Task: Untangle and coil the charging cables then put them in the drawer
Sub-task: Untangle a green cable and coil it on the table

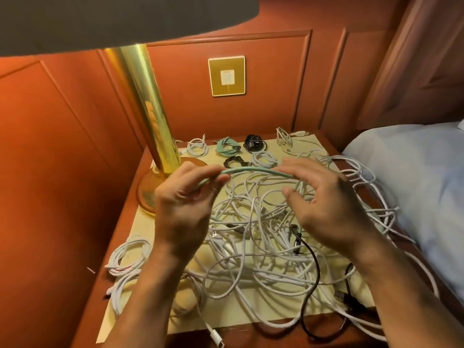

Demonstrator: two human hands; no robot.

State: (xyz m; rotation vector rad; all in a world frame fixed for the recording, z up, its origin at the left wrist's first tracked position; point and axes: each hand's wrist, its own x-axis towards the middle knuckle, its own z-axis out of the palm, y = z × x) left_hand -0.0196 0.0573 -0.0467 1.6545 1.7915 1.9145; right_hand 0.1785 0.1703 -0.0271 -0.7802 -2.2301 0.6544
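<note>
**Freeing the green cable from the pile**

The left hand (183,204) pinched the green cable (253,170) between thumb and fingers (200,169). From there the cable arched across to the right hand (326,207), raised above the tangle (251,249) of mostly white cables on the worktop (144,227). The right hand's fingers were loosely curved and spread over the cable's far part, with the thumb held apart below.

Recommended procedure: keep the pinch fixed as an anchor. Slide the right hand along the cable towards its free end and lift each crossing loop clear. Do not pull hard, as a pull would likely tighten the knots. Begin coiling only once the whole length runs free.

Six finished coils (227,147) lay near the back edge, beside the lamp (150,116).

Not determinable:
- Whether the right hand actually gripped the cable.
- Where the green cable ended; it passed behind both hands.
- How many cables the tangle held.
- Where the drawer was; it was out of view.
- The worktop's front edge, which was cut off.
</note>
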